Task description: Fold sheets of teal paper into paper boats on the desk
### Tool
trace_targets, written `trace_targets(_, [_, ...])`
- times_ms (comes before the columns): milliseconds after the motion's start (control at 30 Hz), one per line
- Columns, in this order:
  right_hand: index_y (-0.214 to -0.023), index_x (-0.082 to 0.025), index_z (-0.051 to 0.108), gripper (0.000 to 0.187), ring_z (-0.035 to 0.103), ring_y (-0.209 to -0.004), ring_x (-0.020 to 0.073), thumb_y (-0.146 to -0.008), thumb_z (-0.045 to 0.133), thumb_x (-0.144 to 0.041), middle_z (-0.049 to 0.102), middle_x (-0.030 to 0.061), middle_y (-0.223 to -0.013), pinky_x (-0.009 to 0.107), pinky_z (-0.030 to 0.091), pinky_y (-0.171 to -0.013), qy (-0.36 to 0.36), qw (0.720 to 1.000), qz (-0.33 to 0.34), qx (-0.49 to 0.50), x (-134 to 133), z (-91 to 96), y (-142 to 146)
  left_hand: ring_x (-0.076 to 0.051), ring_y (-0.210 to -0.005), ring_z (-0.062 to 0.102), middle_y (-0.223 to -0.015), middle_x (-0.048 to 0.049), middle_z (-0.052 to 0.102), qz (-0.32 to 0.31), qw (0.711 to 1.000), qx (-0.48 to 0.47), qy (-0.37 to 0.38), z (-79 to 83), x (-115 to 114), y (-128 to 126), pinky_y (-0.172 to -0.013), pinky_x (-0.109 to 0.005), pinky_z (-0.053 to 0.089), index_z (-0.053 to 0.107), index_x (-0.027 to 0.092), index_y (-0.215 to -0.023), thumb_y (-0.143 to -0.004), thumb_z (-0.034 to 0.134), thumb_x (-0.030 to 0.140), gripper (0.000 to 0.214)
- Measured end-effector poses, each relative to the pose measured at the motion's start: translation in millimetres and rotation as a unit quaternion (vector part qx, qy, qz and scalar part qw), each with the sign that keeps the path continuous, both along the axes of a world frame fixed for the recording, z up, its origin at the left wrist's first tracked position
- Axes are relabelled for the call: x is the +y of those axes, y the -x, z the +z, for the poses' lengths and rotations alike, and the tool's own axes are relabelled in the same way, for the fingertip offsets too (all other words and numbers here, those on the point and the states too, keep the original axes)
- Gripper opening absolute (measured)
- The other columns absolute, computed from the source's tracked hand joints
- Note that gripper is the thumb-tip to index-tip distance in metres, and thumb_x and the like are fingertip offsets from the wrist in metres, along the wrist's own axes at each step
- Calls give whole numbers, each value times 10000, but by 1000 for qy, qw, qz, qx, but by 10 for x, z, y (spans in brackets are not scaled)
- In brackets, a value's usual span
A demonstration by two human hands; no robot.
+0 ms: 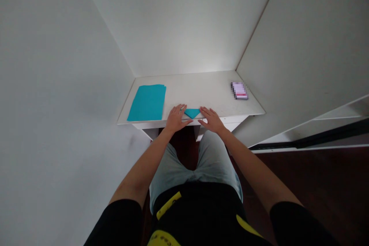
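A small piece of folded blue paper lies at the front edge of the white table, its visible part a triangle pointing toward me. My left hand rests flat over its left end, fingers stretched out and thumb spread toward the middle. On the opposite end lies my right hand, also flat, with its fingers on the paper's right corner and the thumb apart. Both ends of the paper are partly hidden under the fingers.
A stack of blue paper sheets lies on the left of the white table. Toward the right back is a blurred-out phone-like object. Walls enclose the table at the back and both sides.
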State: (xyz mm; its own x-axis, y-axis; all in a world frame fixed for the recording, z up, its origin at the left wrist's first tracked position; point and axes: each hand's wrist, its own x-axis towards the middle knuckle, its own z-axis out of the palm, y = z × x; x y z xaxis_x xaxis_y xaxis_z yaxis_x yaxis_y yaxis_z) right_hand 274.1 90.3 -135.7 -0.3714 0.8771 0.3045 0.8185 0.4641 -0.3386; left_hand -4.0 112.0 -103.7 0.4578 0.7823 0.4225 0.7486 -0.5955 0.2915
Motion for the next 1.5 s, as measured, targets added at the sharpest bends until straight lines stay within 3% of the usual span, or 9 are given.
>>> trace_targets(100, [-1695, -221, 460, 720, 447, -1613, 340, -1042, 611, -482, 478, 156, -1725, 613, 310, -1339, 10, 1000, 1, 15, 10, 0, 2, -367, -1469, 550, -1519, -121, 676, -54, 998, 31, 2, 87, -46, -141, -1249, -559, 385, 761, 294, -1374, -948, 803, 431, 449])
trace_targets(167, [-1659, -223, 514, 712, 453, -1607, 355, -1019, 646, -505, 505, 160, -1707, 632, 303, -1337, 22, 999, 8, 42, 38, 13, -2, -334, -1331, 638, -1371, -114, 738, -48, 999, 20, 12, 120, -51, -201, -1155, -526, 464, 836, 299, -1204, -983, 755, 334, 239])
trace_targets(300, [-1551, -257, 629, 690, 607, -1465, 357, -982, 674, -645, 640, 163, -1581, 608, 426, -1268, 65, 979, -9, 191, 183, 84, -26, -213, -942, 724, -1109, -96, 752, 1, 987, -140, 83, 135, 66, -235, -912, -381, 579, 851, 246, -1084, -1031, 676, 330, 201])
trace_targets(467, [-1390, -269, 719, 559, 737, -1116, 266, -1010, 578, -653, 745, 120, -1316, 497, 577, -1084, 97, 918, -61, 380, 423, 186, -33, -158, -737, 739, -984, -60, 768, 43, 875, -432, 215, 194, 352, -221, -741, -309, 615, 764, 194, -1069, -987, 725, 529, 347])
trace_targets(533, [-1304, -256, 756, 504, 731, -929, 227, -985, 603, -615, 774, 88, -1149, 454, 604, -988, 129, 909, -66, 390, 481, 206, -4, -147, -687, 732, -966, -50, 772, 50, 835, -487, 250, 212, 427, -218, -705, -307, 623, 733, 196, -1081, -929, 777, 586, 421])
trace_targets(600, [-1235, -252, 779, 460, 694, -811, 197, -960, 626, -588, 778, 58, -1026, 403, 608, -892, 161, 908, -56, 382, 515, 220, 47, -136, -643, 714, -901, -30, 763, 57, 818, -500, 279, 204, 462, -218, -670, -297, 620, 713, 199, -1084, -885, 815, 607, 466])
trace_targets(833, [-1132, -241, 793, 384, 677, -800, 189, -896, 691, -526, 787, 17, -927, 342, 565, -819, 196, 915, 14, 353, 547, 284, 232, -136, -668, 725, -882, -35, 771, 94, 816, -468, 326, 77, 481, -246, -648, -279, 623, 675, 191, -1004, -875, 836, 585, 445])
trace_targets(1233, [-1121, -237, 772, 385, 699, -838, 201, -859, 665, -496, 768, 14, -881, 348, 569, -859, 208, 885, 23, 416, 576, 246, 215, -162, -734, 738, -814, -23, 748, 62, 803, -466, 366, 52, 504, -202, -590, -257, 607, 664, 194, -961, -842, 859, 593, 460])
trace_targets(1500, [-988, -222, 767, 267, 682, -812, 203, -877, 682, -450, 783, 12, -893, 337, 578, -810, 173, 926, -1, 337, 579, 185, 216, -160, -740, 732, -843, -37, 772, 42, 823, -420, 380, 77, 466, -228, -626, -262, 595, 694, 195, -917, -849, 857, 535, 383])
